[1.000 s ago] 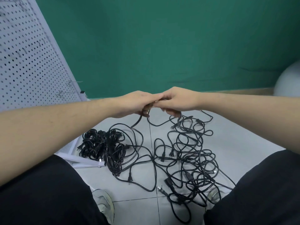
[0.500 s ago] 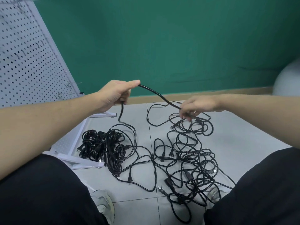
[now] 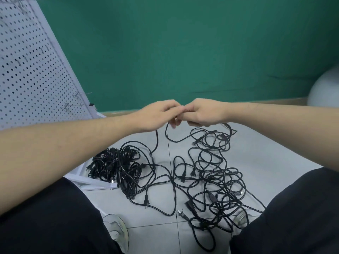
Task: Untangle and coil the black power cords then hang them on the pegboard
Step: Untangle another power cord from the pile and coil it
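Together again, left hand (image 3: 156,116) and right hand (image 3: 203,112) seemingly pinch one black cord (image 3: 166,133)

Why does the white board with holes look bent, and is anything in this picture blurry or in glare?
Head view: the wide-angle lens bows the pegboard edge into a curve; lighting is soft and even, with no glare on the floor tiles; the black power cords are fairly sharp; the left hand and right hand meet slightly soft-edged, hiding how they hold the cord.

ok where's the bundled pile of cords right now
In the head view, the bundled pile lies on the floor at lower left, against the pegboard's white foot, left of the loose tangle.
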The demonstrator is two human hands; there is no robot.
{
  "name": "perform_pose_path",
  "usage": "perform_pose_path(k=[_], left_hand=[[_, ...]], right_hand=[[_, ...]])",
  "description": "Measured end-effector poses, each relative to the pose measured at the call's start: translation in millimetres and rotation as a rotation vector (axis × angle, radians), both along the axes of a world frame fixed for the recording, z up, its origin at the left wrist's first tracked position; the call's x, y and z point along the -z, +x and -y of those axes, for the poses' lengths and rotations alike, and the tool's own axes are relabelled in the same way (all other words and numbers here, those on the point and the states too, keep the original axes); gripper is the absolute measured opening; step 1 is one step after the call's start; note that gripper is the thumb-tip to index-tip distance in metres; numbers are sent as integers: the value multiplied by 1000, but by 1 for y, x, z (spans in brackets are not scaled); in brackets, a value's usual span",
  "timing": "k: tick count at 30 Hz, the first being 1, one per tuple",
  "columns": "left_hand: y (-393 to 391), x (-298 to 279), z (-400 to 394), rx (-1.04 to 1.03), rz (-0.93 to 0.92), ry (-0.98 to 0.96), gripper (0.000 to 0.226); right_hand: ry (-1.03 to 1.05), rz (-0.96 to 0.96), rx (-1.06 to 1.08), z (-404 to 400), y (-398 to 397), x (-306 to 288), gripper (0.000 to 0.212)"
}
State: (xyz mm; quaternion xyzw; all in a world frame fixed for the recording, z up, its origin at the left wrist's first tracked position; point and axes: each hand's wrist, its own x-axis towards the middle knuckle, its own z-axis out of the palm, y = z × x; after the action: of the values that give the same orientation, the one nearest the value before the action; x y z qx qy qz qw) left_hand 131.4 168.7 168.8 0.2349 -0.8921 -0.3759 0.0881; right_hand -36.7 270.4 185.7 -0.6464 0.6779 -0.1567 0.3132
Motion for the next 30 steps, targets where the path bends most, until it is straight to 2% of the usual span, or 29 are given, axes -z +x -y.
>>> perform_pose_path(k=[2,4,7,9,11,13,16,18,20,22,24,27,30], left_hand=[[-7,-7,-10,-26,122,-87,46],[-9,-12,-11,-116,146,-147,55],[-3,-17,-5,-149,-33,-15,61],[1,-20,-4,-162,-153,89,61],[4,-22,-1,-199,-229,122,57],[8,-23,4,-234,-243,102,59],[19,-19,18,-222,-129,55,66],[29,-11,31,-200,70,-34,64],[36,2,42,-146,306,-122,57],[41,15,48,-84,405,-90,44],[40,18,43,-82,352,17,39],[23,7,26,-158,104,239,47],[4,-7,7,-126,-7,301,57]], right_hand=[[11,17,-7,0,1,-1,30],[27,-30,-7,0,-3,0,35],[85,-195,-20,-3,-20,7,43],[170,-253,-34,-8,-34,17,37],[252,-252,-22,-14,-49,25,31],[276,-161,47,-21,-61,26,28],[199,59,141,-26,-77,23,29],[129,152,193,-25,-81,20,30],[60,213,232,-22,-77,16,29],[-8,219,233,-17,-65,11,28],[-52,189,195,-11,-46,5,29],[-71,177,92,-5,-16,-4,29],[-83,171,21,1,6,-8,29]])
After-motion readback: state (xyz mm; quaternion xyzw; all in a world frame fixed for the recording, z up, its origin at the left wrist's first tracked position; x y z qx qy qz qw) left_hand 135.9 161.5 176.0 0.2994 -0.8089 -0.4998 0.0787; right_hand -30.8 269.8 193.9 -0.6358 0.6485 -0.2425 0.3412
